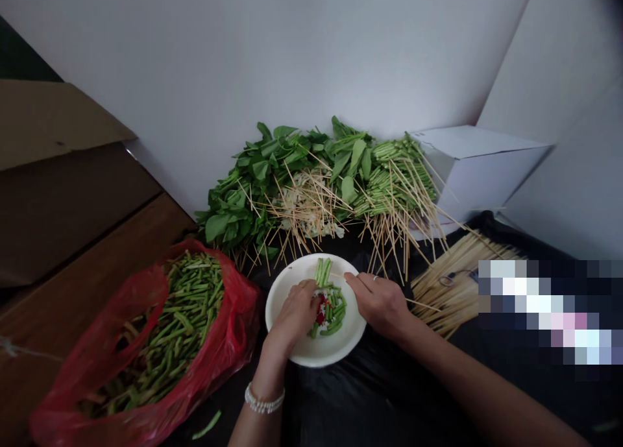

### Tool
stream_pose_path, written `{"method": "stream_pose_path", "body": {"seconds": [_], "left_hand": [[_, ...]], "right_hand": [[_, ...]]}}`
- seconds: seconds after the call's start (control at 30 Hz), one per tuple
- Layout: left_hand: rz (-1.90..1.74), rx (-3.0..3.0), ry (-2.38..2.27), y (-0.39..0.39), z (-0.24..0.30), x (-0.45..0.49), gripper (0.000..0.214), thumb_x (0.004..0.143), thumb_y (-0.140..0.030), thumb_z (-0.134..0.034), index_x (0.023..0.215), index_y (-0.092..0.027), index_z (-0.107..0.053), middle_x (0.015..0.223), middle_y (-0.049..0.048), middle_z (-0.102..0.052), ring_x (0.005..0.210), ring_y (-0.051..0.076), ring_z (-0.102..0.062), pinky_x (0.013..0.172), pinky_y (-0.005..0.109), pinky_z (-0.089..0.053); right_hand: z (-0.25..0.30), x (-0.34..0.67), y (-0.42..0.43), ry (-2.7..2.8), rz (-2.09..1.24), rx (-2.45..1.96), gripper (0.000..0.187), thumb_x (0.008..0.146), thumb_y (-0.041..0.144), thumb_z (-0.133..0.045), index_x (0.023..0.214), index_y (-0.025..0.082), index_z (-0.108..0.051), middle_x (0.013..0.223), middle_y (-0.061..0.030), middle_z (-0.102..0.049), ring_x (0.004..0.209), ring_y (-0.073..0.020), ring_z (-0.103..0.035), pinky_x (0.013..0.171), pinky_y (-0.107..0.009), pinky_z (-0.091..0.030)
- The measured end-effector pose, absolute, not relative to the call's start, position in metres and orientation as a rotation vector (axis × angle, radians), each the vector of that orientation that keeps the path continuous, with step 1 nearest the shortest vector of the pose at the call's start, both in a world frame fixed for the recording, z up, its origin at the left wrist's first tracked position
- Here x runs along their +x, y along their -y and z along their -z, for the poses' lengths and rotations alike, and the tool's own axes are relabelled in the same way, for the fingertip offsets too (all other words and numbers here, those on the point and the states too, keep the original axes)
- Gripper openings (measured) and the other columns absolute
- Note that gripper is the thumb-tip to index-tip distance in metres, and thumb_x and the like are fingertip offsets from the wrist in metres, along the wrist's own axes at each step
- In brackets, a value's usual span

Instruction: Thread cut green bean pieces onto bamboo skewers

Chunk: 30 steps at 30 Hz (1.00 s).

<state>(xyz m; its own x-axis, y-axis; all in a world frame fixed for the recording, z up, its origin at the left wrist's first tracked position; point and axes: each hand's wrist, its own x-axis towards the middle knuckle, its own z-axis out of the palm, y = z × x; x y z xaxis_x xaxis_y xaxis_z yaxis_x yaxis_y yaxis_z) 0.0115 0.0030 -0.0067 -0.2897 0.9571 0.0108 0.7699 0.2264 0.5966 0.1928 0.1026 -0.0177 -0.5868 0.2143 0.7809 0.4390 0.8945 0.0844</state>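
A white bowl [292, 275] with a red pattern at its bottom sits in front of me, with loose cut green bean pieces [335, 314] inside. My left hand [299, 307] reaches over the bowl's left side, its fingers closed around a few green bean pieces held side by side [323, 272]. At the right rim, my right hand [382, 301] grips a thin bamboo skewer [422, 304]. The skewer's front end points left to the held beans; whether its tip has entered them I cannot tell.
An open red plastic bag [238, 304] full of cut beans stands left. Behind the bowl lie skewered leafy greens [257, 168], pale skewered pieces [311, 200] and skewered beans [389, 187]. Loose skewers [452, 272] and scissors [446, 279] lie right, before a white box [467, 174].
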Motion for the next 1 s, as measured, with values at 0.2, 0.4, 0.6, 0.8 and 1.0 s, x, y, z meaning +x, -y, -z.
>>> {"method": "stream_pose_path", "body": {"seconds": [0.2,0.4,0.6,0.8,1.0], "left_hand": [[-0.557,1.659,-2.195,-0.005,0.006,0.013,0.024,0.079,-0.017,-0.053,0.099,-0.02,-0.066,0.102,0.0118,-0.064,0.1,0.029,-0.054,0.088,0.038,-0.039],[-0.572,1.584,-2.26,-0.005,0.004,0.014,0.02,0.075,-0.015,-0.058,0.089,-0.02,-0.071,0.089,0.01,-0.069,0.091,0.026,-0.06,0.08,0.035,-0.041],[-0.467,1.557,-2.321,-0.005,0.001,0.02,0.015,0.075,-0.027,-0.064,0.086,-0.02,-0.071,0.089,0.0104,-0.071,0.088,0.026,-0.062,0.074,0.033,-0.041],[-0.56,1.502,-2.333,-0.005,-0.002,0.018,0.011,0.077,-0.021,-0.059,0.081,-0.021,-0.07,0.082,0.0054,-0.073,0.079,0.022,-0.064,0.069,0.03,-0.041],[-1.172,1.295,-2.209,-0.006,-0.006,-0.001,0.016,0.076,-0.026,-0.062,0.087,-0.018,-0.072,0.082,0.0056,-0.073,0.073,0.019,-0.064,0.072,0.03,-0.045]], "right_hand": [[0.02,0.193,-0.103,2.247,0.298,-0.456,0.023,0.09,0.014,-0.048,0.106,0.01,-0.063,0.072,-0.0025,-0.06,0.062,-0.0122,-0.051,0.057,-0.027,-0.034],[0.019,0.193,-0.103,2.249,0.292,-0.457,0.021,0.091,0.015,-0.047,0.105,0.011,-0.063,0.071,-0.002,-0.059,0.061,-0.0121,-0.05,0.057,-0.027,-0.034],[0.021,0.192,-0.103,2.241,0.298,-0.442,0.022,0.09,0.011,-0.047,0.105,0.01,-0.063,0.072,-0.0024,-0.06,0.062,-0.0128,-0.051,0.059,-0.028,-0.035],[0.02,0.192,-0.103,2.235,0.29,-0.434,0.022,0.09,0.012,-0.047,0.105,0.01,-0.063,0.072,-0.0026,-0.06,0.062,-0.0128,-0.052,0.059,-0.028,-0.034],[0.02,0.192,-0.103,2.226,0.276,-0.418,0.021,0.091,0.012,-0.047,0.106,0.009,-0.062,0.073,-0.0029,-0.06,0.063,-0.0133,-0.052,0.059,-0.028,-0.035]]}}
